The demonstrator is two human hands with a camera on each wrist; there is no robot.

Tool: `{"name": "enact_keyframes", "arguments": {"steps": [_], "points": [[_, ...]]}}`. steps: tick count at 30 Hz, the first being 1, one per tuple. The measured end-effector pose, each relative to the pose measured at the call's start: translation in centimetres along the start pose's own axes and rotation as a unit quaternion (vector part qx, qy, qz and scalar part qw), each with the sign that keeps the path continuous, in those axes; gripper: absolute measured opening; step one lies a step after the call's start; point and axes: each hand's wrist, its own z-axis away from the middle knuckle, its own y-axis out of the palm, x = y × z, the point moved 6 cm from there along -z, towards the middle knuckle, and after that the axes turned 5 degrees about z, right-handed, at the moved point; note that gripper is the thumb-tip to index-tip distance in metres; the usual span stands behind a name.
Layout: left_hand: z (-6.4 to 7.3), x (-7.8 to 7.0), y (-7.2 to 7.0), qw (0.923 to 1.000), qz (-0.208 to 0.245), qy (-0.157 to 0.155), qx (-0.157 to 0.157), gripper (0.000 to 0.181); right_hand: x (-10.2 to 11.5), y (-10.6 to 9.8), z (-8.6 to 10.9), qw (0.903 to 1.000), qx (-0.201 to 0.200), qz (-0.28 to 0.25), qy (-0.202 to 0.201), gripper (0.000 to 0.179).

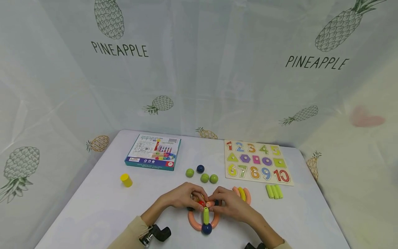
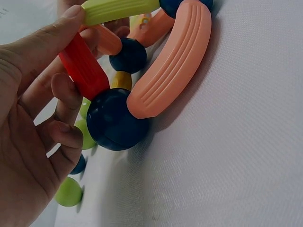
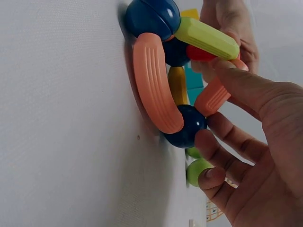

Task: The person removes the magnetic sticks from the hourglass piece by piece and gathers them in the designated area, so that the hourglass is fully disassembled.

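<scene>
A ring of curved salmon pieces point(image 2: 173, 61) and navy balls point(image 2: 116, 120) lies on the table, with sticks rising from its balls. My left hand point(image 1: 188, 196) pinches a red stick point(image 2: 85, 68) near its upper end, the thumb tip right at the end of a light green stick point(image 1: 206, 216). On the other side, my right hand point(image 1: 230, 204) grips a short salmon stick point(image 3: 213, 97) between thumb and fingers. The tops of these three sticks come together between both hands. A yellow curved piece point(image 3: 177, 85) shows at the ring's far side, partly hidden.
Behind the hands lie several green balls point(image 1: 204, 178) and a loose navy ball point(image 1: 200, 168). A printed box point(image 1: 152, 152) and a yellow cylinder point(image 1: 126, 180) are on the left. To the right are a number puzzle board point(image 1: 258, 162), green sticks point(image 1: 274, 191) and curved pieces point(image 1: 242, 194).
</scene>
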Motion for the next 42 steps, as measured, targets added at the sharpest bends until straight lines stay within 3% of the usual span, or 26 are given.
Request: {"name": "enact_keyframes", "arguments": {"steps": [12,21,42], "points": [[0.04,-0.15,-0.03,1.0000,-0.003,0.002,-0.005,0.027,0.09,0.15,-0.20,0.9985,0.022,0.035,0.036,0.020],[0.01,-0.11,0.00,1.0000,-0.003,0.002,-0.005,0.026,0.30,0.17,-0.19,0.9959,0.039,0.076,0.030,0.025],[0.06,-0.20,0.11,0.9999,-0.012,0.000,-0.011,0.020,0.55,0.28,-0.23,0.9947,0.038,0.095,0.005,0.016]]}}
